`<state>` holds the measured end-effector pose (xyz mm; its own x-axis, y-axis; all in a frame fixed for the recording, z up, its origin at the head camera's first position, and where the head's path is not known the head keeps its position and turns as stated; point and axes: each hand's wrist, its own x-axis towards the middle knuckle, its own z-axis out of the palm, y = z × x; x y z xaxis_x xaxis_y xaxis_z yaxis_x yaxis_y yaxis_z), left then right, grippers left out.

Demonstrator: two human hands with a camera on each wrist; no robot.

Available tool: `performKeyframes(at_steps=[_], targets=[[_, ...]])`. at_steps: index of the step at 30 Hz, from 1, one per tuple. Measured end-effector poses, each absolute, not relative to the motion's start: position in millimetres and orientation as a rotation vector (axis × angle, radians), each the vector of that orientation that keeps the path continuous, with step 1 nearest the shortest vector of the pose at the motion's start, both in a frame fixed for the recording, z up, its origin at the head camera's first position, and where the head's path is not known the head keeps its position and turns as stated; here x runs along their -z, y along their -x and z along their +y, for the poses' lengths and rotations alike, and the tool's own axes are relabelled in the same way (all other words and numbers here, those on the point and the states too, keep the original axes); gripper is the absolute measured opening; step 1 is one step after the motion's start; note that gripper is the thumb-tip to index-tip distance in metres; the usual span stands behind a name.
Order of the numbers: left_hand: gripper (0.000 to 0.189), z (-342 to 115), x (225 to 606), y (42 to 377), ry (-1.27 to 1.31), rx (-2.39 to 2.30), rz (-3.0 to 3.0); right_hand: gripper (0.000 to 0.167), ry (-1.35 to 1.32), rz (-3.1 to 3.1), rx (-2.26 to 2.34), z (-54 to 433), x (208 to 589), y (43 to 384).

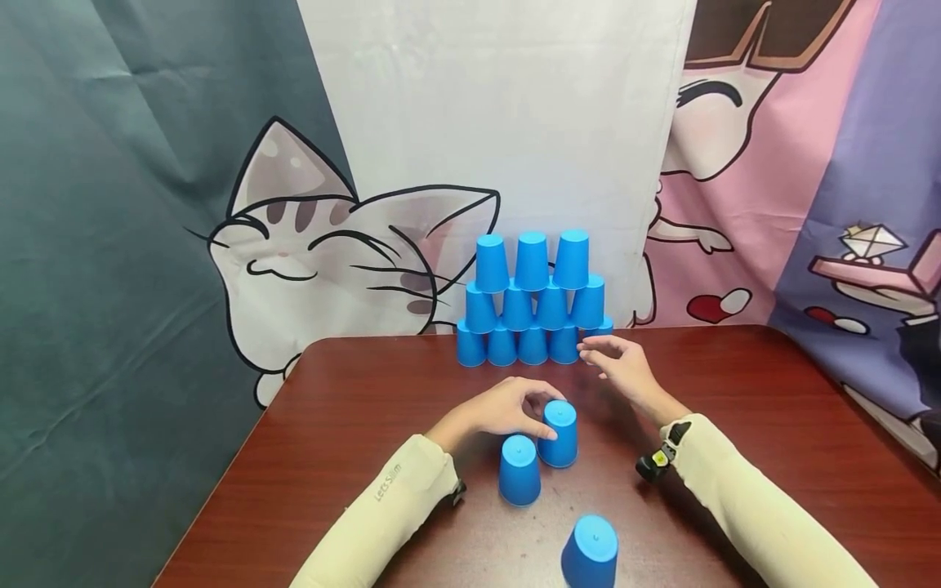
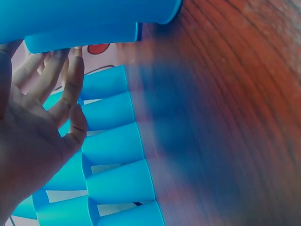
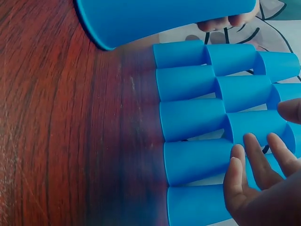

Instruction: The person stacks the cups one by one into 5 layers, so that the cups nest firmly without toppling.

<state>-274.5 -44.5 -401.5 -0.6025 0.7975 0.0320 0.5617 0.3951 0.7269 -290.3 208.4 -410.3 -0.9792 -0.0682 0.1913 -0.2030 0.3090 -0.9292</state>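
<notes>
With thumb and fingers, my left hand (image 1: 510, 406) grips a blue cup (image 1: 560, 445) that stands upside down on the table. Left of it and nearer stands another upside-down blue cup (image 1: 519, 478). In the right wrist view, left fingertips (image 3: 214, 24) show beyond the gripped cup (image 3: 164, 19). My right hand (image 1: 625, 367) holds nothing, its fingers loosely bent, by the right end of a stacked cup wall (image 1: 532, 306). Three cups form the wall's top row, over two longer rows. The right hand partly hides the bottom row's right end.
One more upside-down blue cup (image 1: 591, 551) stands at the near edge of the head view. The brown wooden table (image 1: 353, 408) carries everything. Behind it hangs a cartoon-printed cloth (image 1: 412, 106), close to the cup wall.
</notes>
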Motion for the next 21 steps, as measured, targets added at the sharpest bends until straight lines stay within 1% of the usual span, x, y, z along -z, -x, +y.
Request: performKeyframes(at_steps=[8,14,17,21], targets=[[0.052,-51.7,393.1,278.1,-1.129,-1.112,2.41,0.04,-0.262,-2.481,-1.758,211.5,414.8,289.8],[0.053,-62.9,377.2,281.1,-1.024,-1.247,2.484,0.039,-0.283,-2.528,-1.806,211.3,418.8,288.5],[0.05,-68.3,368.7,284.3,-1.002,-1.301,2.524,0.038,-0.296,-2.538,-1.799,210.9,419.0,288.4],[0.051,-73.0,360.1,288.1,-0.991,-1.358,2.571,0.037,-0.308,-2.54,-1.792,210.7,418.2,287.6]])
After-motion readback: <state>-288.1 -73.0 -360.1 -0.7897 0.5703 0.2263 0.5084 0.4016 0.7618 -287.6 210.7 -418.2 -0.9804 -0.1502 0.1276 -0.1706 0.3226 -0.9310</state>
